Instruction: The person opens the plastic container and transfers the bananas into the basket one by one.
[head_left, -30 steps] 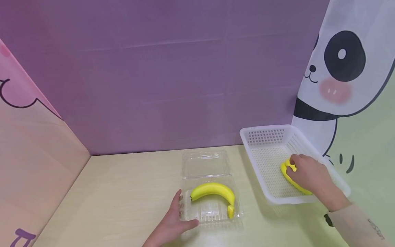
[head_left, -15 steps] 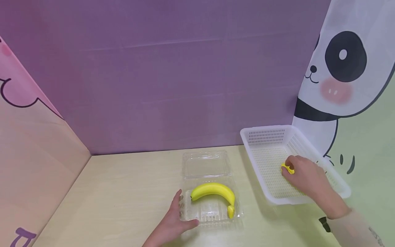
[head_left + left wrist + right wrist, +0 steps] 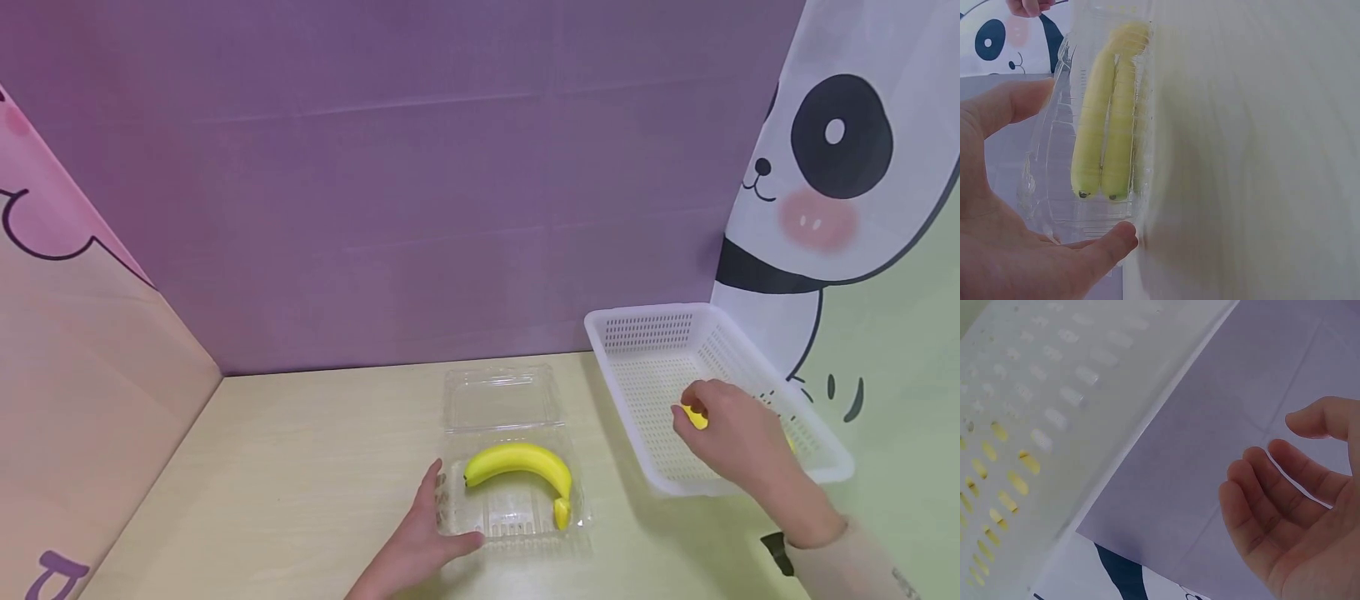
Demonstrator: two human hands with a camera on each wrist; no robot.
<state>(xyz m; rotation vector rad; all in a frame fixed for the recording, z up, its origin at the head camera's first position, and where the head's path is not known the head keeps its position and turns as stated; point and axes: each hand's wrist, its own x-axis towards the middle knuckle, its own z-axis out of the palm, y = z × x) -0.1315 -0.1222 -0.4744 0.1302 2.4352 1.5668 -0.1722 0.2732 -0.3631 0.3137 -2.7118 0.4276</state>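
Observation:
My left hand (image 3: 423, 533) grips the near left end of a clear plastic clamshell box (image 3: 1060, 144), thumb at the front edge and fingers along the side. Its lid (image 3: 501, 400) lies folded back. Inside rests a yellow banana bunch (image 3: 517, 458); two tips show in the left wrist view, one above the other. Over a white basket, my right hand (image 3: 738, 433) has its fingers loosely curled and nothing between them in the right wrist view (image 3: 1297, 512). Beneath it, mostly hidden by the hand, lie yellow banana-like pieces (image 3: 697, 418).
The white slotted basket (image 3: 637, 417) stands at the right, close to the panda-printed side cloth (image 3: 817, 217). Purple cloth (image 3: 390, 208) hangs behind the light wooden table (image 3: 300, 467). A pale printed cloth (image 3: 82, 375) borders the left side.
My right hand has shifted slightly left and nearer over the basket, covering more of the yellow pieces. My left hand, the box and its bananas have stayed in place.

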